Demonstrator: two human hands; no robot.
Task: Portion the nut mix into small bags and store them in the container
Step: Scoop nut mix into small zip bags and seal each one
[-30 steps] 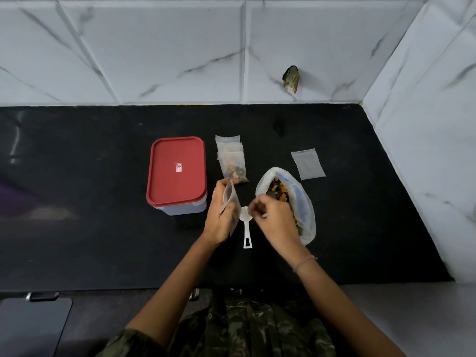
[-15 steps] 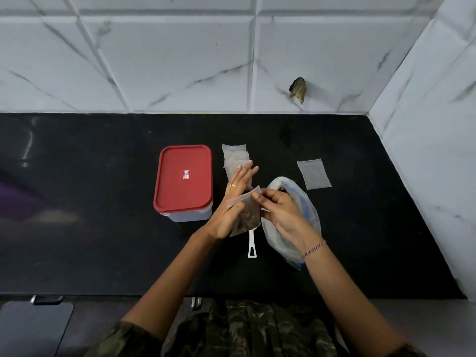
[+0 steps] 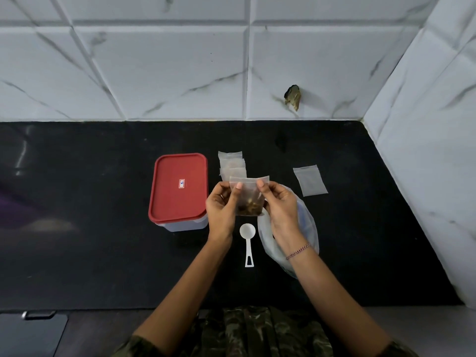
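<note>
Between the two grips, raised above the counter, the small bag hangs upright with nut mix in its lower half. The left grip and right grip are each clamped on an upper side of the bag. Judged step: closing the seal. Recommended: keep the bag upright, press the strip along its full width, and let no nut lodge in it. Just beyond the grips lie the filled bags. Left of the left grip stands the container, lid on. The scoop lies nearer the person than the grips.
</note>
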